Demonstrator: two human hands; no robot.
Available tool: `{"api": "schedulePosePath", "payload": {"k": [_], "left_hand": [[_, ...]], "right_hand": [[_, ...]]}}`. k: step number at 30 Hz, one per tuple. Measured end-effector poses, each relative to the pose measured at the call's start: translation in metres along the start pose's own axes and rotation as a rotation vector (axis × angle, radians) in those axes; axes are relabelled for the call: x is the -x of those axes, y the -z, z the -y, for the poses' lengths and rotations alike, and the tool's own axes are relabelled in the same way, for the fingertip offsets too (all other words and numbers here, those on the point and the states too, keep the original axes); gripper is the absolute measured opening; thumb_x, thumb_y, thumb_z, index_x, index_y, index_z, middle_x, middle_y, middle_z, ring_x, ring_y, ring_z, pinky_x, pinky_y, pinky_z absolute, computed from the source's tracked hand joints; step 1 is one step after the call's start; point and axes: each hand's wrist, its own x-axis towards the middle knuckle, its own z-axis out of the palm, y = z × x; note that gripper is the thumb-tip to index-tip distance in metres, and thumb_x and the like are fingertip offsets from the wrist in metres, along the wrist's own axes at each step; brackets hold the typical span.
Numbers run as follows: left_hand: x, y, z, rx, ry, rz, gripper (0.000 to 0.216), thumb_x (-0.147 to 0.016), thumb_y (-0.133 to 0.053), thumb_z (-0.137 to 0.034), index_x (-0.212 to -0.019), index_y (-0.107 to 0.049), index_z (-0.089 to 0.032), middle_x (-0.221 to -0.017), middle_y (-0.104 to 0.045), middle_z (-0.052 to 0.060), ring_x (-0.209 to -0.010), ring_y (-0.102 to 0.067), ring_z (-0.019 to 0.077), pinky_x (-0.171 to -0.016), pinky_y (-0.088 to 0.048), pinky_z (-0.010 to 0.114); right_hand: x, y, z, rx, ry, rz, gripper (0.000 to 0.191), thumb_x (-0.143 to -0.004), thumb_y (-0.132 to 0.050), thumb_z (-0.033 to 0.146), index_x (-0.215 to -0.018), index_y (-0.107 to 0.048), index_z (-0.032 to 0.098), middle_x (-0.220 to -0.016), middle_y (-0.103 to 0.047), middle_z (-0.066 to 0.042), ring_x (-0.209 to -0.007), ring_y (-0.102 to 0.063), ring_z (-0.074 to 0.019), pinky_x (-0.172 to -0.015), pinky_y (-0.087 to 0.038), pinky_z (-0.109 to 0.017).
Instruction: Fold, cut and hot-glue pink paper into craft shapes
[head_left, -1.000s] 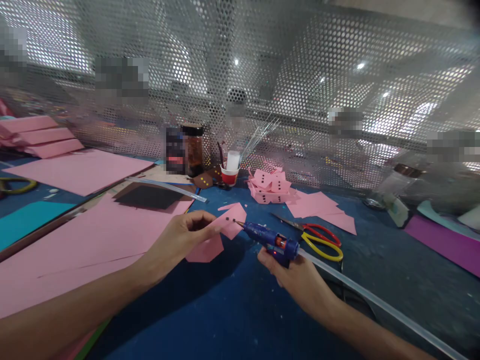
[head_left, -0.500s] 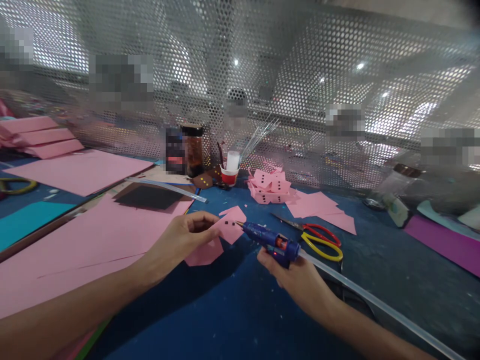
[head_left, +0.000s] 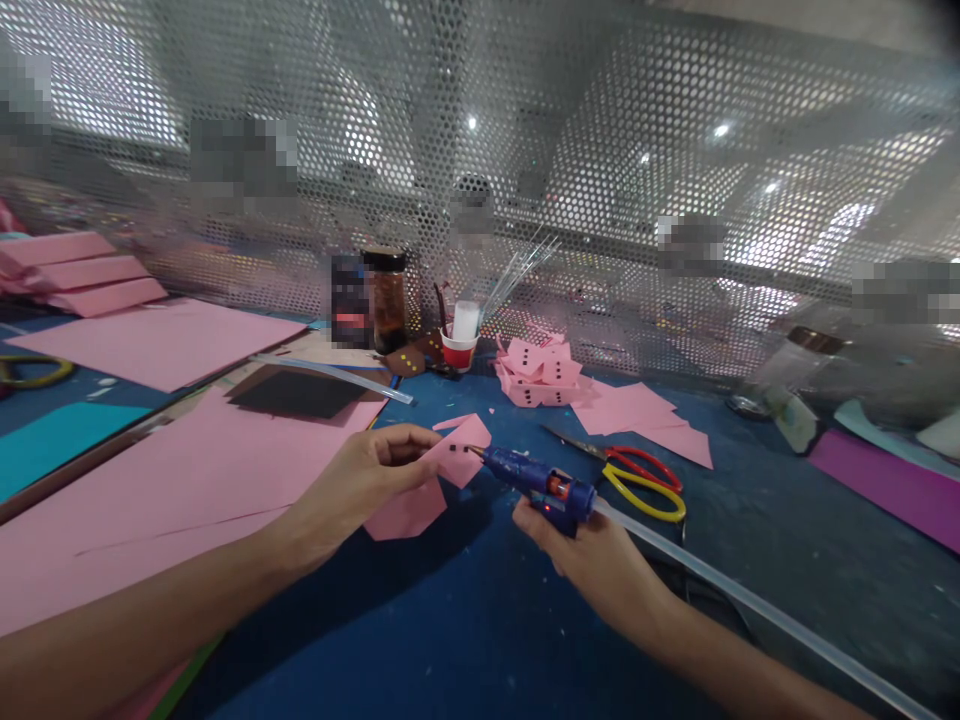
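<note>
My left hand (head_left: 360,480) pinches a small pink paper piece (head_left: 459,455) with black dots, held just above the blue table (head_left: 465,630). A larger pink flap (head_left: 405,512) hangs below my fingers. My right hand (head_left: 592,560) grips a blue hot glue gun (head_left: 536,478); its nozzle touches the right edge of the pink piece. A long clear glue stick (head_left: 750,605) trails from the back of the gun to the lower right.
Red and yellow scissors (head_left: 637,475) lie right of the gun. A pile of dotted pink pieces (head_left: 540,372) sits behind, near a red cup (head_left: 459,350) and dark jars (head_left: 388,300). Large pink sheets (head_left: 172,470) cover the left. A perforated metal screen (head_left: 600,150) closes the back.
The pink piece and the glue gun's nozzle have shifted slightly left and closer together; the nozzle now meets the paper's edge. Both hands otherwise hold the same pose.
</note>
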Motion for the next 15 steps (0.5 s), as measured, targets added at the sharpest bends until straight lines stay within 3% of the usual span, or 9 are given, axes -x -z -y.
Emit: {"api": "schedulePosePath", "payload": {"k": [15], "left_hand": [[0.0002,-0.0002,-0.002,-0.012,-0.002,0.007,0.038,-0.077,-0.075,-0.052,-0.096,-0.073,-0.019,-0.101,-0.078,0.008,-0.094,-0.071,0.0252,-0.081,-0.053,0.035]], "right_hand": [[0.0011,0.0002,0.0,-0.02,-0.01,0.008,0.036,-0.093,-0.059,0.056,-0.095,-0.068,0.021,-0.059,-0.048,0.005,-0.05,-0.044,-0.0114,-0.043,-0.036,-0.023]]}}
